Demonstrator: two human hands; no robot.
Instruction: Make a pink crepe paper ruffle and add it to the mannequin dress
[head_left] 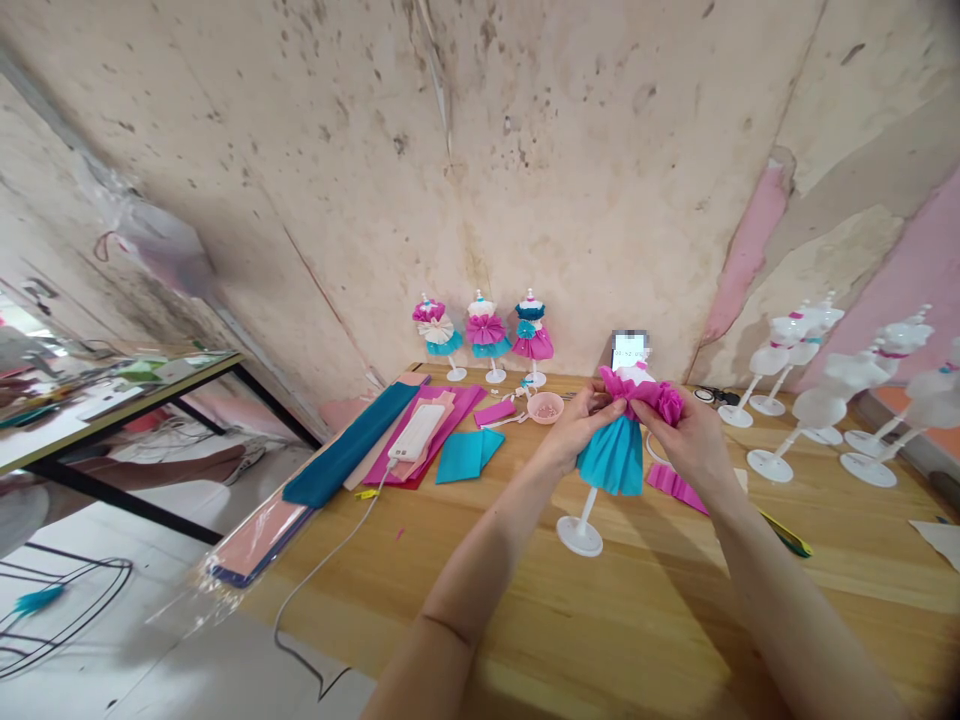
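A small white mannequin on a round stand [580, 536] wears a teal crepe-paper skirt [613, 455] and a magenta paper ruffle [651, 394] at the waist. My left hand [581, 425] pinches the magenta ruffle at the mannequin's left side. My right hand [690, 432] grips the bunched magenta paper at its right side, fingers closed. Both forearms reach in from the bottom of the view.
Three dressed mannequins [486, 335] stand by the wall. Several bare white mannequins [825, 390] stand at right. Crepe paper sheets [352, 450], a white power bank [417, 432] with cable, a pink bowl [545, 407] and magenta strip [675, 487] lie on the wooden table [600, 620].
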